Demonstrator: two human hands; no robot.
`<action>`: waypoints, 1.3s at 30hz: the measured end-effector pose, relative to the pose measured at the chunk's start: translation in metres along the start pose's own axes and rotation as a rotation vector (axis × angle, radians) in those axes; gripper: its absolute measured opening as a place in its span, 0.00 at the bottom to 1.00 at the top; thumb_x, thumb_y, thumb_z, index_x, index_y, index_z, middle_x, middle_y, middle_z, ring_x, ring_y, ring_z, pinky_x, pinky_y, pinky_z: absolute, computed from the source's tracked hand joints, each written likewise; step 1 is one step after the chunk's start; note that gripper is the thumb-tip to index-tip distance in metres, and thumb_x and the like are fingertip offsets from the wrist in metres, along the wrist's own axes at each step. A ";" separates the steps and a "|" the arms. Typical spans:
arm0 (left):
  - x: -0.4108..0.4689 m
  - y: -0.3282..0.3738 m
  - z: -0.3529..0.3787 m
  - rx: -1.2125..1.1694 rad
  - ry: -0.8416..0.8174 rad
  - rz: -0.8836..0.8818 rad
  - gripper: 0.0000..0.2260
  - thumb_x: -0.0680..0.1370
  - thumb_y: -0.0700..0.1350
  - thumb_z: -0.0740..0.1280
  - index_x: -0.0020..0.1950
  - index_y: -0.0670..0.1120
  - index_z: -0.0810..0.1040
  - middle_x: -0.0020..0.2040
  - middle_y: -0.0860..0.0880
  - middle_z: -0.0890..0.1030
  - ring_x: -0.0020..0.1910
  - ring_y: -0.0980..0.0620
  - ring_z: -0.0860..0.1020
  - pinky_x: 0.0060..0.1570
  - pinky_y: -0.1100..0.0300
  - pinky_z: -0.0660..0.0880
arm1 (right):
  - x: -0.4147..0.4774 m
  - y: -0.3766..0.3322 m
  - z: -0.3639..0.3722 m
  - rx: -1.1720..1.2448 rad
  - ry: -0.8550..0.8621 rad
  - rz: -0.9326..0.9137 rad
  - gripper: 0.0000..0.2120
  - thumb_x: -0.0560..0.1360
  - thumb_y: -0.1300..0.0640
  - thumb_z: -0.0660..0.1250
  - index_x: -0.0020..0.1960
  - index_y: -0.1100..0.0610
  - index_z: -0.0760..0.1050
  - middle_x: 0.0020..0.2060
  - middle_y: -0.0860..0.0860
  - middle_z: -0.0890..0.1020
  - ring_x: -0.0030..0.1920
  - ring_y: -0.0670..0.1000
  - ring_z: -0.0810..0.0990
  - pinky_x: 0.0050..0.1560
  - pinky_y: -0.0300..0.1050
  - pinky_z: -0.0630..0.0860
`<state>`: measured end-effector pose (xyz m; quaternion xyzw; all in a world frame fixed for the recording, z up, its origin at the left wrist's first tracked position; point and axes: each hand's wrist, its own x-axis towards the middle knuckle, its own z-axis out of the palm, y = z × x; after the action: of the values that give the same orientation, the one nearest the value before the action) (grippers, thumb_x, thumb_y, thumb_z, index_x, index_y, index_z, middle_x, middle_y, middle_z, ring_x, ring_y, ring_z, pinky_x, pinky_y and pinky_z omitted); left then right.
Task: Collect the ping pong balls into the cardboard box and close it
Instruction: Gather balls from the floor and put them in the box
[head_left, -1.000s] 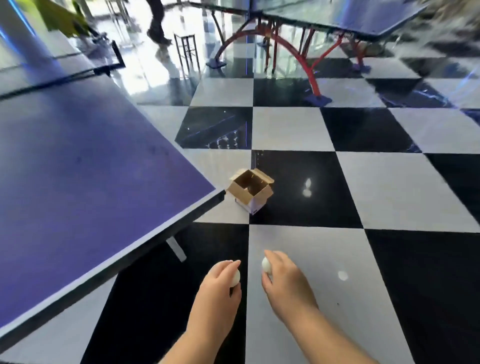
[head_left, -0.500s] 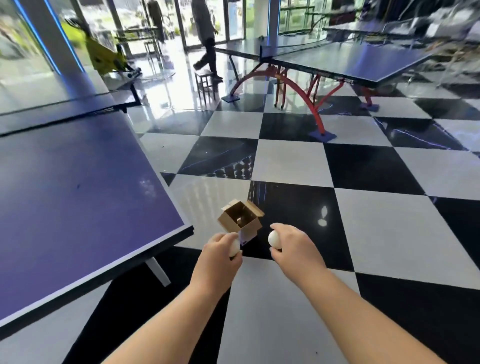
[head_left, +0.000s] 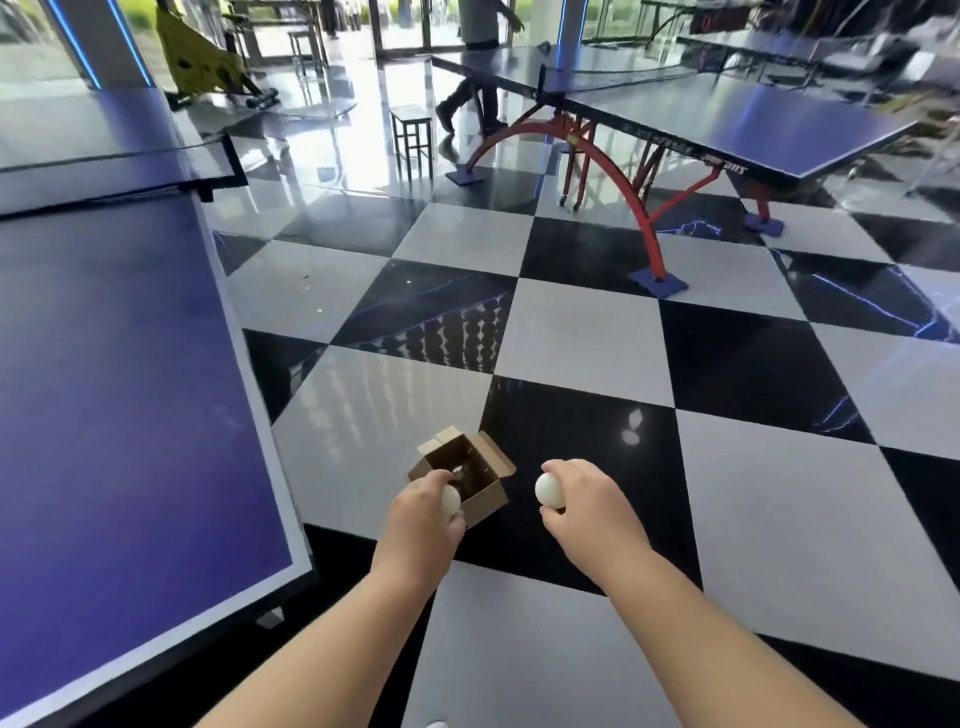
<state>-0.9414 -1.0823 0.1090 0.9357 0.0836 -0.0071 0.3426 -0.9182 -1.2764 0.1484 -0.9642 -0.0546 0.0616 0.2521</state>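
Observation:
A small cardboard box (head_left: 485, 501) stands on the checkered floor with its flaps open. My left hand (head_left: 423, 525) grips a white ping pong ball (head_left: 450, 500) right at the box's near left corner, over its edge. My right hand (head_left: 589, 506) holds a second white ping pong ball (head_left: 549, 489) just to the right of the box, apart from it. The box's inside is dark and I cannot tell what lies in it.
A blue ping pong table (head_left: 104, 395) fills the left side, its corner close to my left arm. Another blue table (head_left: 727, 119) on red legs stands far right. A small stool (head_left: 413, 137) and a walking person (head_left: 478, 67) are at the back.
Both hands have come forward to the box with their balls. The left hand now reaches the box's edge; the view has tilted up and shows more of the hall.

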 end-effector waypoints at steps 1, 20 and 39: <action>0.013 0.002 0.000 0.002 -0.004 -0.017 0.20 0.76 0.45 0.69 0.67 0.48 0.71 0.58 0.48 0.78 0.55 0.50 0.76 0.56 0.58 0.75 | 0.012 0.002 -0.002 0.004 -0.001 -0.005 0.15 0.74 0.56 0.68 0.60 0.50 0.73 0.53 0.47 0.76 0.48 0.49 0.76 0.49 0.42 0.76; 0.255 -0.056 0.155 -0.208 0.202 -0.608 0.16 0.73 0.43 0.71 0.57 0.57 0.72 0.49 0.57 0.77 0.44 0.62 0.75 0.39 0.73 0.68 | 0.344 0.105 0.115 0.033 -0.440 -0.266 0.18 0.75 0.53 0.67 0.64 0.46 0.71 0.56 0.38 0.74 0.52 0.42 0.75 0.49 0.28 0.69; 0.386 -0.292 0.387 -0.048 -0.115 -0.671 0.15 0.75 0.50 0.68 0.59 0.59 0.69 0.51 0.61 0.72 0.53 0.58 0.65 0.51 0.61 0.72 | 0.473 0.224 0.446 -0.057 -0.634 -0.064 0.22 0.74 0.53 0.69 0.66 0.47 0.69 0.58 0.42 0.75 0.57 0.44 0.74 0.57 0.38 0.72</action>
<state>-0.5913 -1.0531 -0.4010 0.8458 0.3676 -0.1701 0.3472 -0.4999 -1.1921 -0.3910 -0.9013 -0.1623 0.3497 0.1973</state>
